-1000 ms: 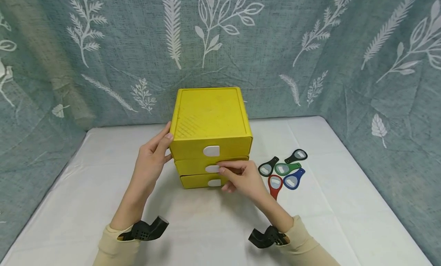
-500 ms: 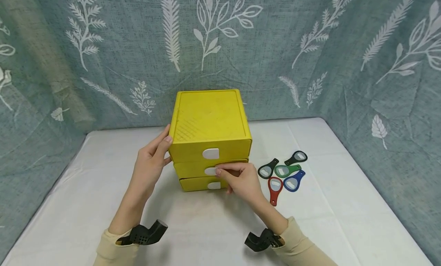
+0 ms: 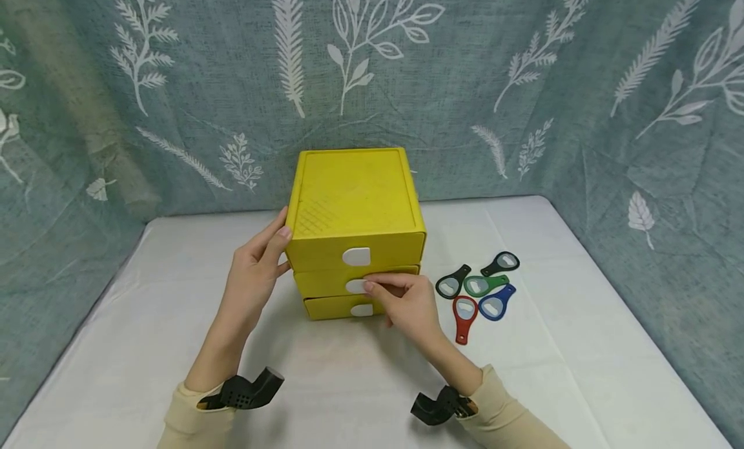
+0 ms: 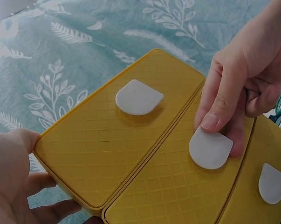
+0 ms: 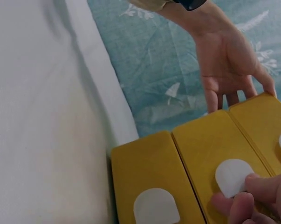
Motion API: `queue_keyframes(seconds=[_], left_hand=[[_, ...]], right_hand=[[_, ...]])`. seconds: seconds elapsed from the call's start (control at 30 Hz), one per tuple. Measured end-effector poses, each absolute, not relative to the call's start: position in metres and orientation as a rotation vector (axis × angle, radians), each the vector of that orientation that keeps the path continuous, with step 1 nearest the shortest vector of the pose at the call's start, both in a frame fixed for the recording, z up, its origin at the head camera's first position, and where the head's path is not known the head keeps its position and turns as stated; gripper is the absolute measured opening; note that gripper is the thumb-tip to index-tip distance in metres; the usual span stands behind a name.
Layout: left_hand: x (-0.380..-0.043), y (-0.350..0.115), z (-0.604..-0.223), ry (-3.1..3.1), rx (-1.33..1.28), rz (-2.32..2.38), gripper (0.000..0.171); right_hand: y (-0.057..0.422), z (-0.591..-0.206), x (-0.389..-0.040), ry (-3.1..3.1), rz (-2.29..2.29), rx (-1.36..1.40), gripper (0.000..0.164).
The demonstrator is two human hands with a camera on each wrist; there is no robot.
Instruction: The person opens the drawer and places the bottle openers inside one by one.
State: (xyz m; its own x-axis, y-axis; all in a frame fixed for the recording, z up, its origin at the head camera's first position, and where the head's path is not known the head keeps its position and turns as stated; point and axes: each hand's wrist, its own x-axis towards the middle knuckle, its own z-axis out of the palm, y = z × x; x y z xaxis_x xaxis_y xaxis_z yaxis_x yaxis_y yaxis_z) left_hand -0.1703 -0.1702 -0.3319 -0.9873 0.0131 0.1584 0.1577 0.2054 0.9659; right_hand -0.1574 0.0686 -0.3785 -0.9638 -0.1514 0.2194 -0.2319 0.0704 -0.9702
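Observation:
A yellow three-drawer box [image 3: 354, 190] stands on the table, each drawer front bearing a white pull tab. My right hand [image 3: 409, 307] pinches the middle drawer's tab [image 4: 210, 148] between thumb and fingers, and part of the tab is hidden by them. Against the box's left side lies my left hand [image 3: 256, 261], its thumb at the upper front corner and its fingers spread along the side, as the right wrist view also shows of that left hand [image 5: 229, 60]. The upper tab [image 3: 356, 256] and lower tab [image 3: 361, 310] are untouched. All the drawers look closed or nearly so.
Right of the box, several small flat bottle-opener-like pieces lie in a loose group: two black, a green one [image 3: 485, 285], a blue one [image 3: 496, 303] and a red one [image 3: 464, 318]. A white cloth [image 3: 325, 397] covers the table, with a leaf-patterned curtain [image 3: 232, 100] behind.
My right wrist has shifted slightly left and its lower fingers have tucked in, while thumb and fingers stay at the middle tab. The left hand and the box look unmoved.

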Motion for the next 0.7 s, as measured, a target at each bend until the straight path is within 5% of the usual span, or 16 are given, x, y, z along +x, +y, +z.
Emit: queue_keyframes(seconds=[0.7], left_hand=[[-0.17,-0.17,-0.331,-2.343,-0.164,-1.906,0.056]], right_hand=[[0.079,-0.41,-0.18,-2.235,2.03,0.578,0.012]])
